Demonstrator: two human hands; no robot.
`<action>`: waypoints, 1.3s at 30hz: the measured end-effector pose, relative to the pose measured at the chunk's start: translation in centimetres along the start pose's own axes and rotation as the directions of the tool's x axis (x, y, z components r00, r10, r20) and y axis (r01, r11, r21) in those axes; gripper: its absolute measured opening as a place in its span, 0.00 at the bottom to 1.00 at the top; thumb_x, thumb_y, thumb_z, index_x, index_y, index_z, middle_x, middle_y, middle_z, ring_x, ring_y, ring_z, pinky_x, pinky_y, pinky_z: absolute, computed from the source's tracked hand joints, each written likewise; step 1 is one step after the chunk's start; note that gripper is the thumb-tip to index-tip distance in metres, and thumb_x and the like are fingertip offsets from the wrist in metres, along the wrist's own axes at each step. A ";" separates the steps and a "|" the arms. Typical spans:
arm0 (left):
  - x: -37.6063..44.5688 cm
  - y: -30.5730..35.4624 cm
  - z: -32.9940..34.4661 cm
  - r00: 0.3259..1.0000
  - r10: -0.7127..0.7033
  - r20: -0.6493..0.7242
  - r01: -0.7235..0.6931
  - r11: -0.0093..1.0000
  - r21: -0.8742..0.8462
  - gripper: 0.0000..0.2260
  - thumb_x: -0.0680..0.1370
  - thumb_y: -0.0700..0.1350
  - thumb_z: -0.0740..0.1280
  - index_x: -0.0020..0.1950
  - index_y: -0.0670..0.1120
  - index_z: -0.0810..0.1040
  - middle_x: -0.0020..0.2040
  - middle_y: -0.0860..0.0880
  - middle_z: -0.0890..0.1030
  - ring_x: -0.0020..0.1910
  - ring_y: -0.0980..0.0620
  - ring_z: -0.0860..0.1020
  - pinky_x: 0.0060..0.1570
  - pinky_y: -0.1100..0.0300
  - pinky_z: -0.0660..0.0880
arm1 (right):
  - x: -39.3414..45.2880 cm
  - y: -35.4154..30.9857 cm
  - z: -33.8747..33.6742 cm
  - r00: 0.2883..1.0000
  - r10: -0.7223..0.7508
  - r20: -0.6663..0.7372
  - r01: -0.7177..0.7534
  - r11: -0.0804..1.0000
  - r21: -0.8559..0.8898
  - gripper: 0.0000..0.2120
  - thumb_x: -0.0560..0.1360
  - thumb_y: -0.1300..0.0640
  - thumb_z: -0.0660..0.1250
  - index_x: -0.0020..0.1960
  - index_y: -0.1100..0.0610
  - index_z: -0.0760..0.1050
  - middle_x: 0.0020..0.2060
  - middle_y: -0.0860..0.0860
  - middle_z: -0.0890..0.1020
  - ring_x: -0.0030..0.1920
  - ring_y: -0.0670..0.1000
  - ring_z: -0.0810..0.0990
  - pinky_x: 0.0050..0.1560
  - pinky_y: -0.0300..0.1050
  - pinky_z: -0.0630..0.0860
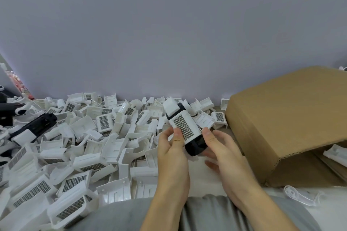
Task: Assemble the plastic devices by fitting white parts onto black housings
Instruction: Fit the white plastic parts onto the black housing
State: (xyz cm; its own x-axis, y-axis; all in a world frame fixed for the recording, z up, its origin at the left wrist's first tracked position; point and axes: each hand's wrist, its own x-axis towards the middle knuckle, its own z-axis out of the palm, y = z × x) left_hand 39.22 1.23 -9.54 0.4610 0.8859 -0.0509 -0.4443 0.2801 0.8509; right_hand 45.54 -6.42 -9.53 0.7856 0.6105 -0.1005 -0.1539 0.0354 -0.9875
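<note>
Both hands hold one device above the table: a black housing with a white grid-faced part fitted on top and a white cap at its far end. My left hand grips the left side, thumb lying on the grid face. My right hand grips the near black end from the right, thumb on the white part's edge. A large heap of loose white parts covers the table to the left.
A brown cardboard box lies on its side at the right, with white pieces inside its opening. Assembled black-and-white devices lie at the far left. A clear plastic piece sits at the lower right. A lilac wall stands behind.
</note>
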 end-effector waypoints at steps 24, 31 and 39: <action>-0.8 2.1 -0.3 0.949 -0.277 0.154 0.316 0.848 -0.424 0.19 0.68 0.48 0.71 0.57 0.43 0.77 0.42 0.42 0.78 0.37 0.47 0.77 0.34 0.59 0.77 | -1.8 -0.8 0.5 0.607 -0.792 -0.060 0.779 0.608 -0.155 0.18 0.78 0.52 0.57 0.67 0.52 0.73 0.59 0.46 0.80 0.61 0.54 0.78 0.57 0.39 0.73; -1.1 2.3 -0.8 0.909 -0.245 0.338 0.365 0.859 -0.358 0.16 0.71 0.49 0.69 0.54 0.40 0.78 0.40 0.41 0.79 0.34 0.46 0.77 0.34 0.58 0.75 | -1.1 -0.4 0.4 0.745 -0.656 -0.123 0.654 0.754 -0.062 0.15 0.78 0.56 0.56 0.59 0.54 0.77 0.49 0.48 0.82 0.52 0.45 0.81 0.48 0.40 0.75; -0.6 1.5 -0.3 0.985 -0.112 0.133 0.135 0.975 -0.179 0.18 0.72 0.43 0.72 0.60 0.46 0.74 0.45 0.41 0.84 0.38 0.42 0.84 0.40 0.51 0.78 | -1.0 -0.5 0.5 0.604 -0.765 -0.220 0.670 0.638 -0.379 0.12 0.75 0.61 0.59 0.56 0.56 0.76 0.49 0.49 0.80 0.50 0.49 0.78 0.51 0.39 0.71</action>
State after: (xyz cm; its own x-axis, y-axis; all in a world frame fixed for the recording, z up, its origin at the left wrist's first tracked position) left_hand 38.03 1.25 -8.42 0.6059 0.7920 -0.0758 -0.5083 0.4587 0.7289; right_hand 44.50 -6.66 -8.82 0.7248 0.1674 0.6683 0.6553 0.1320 -0.7438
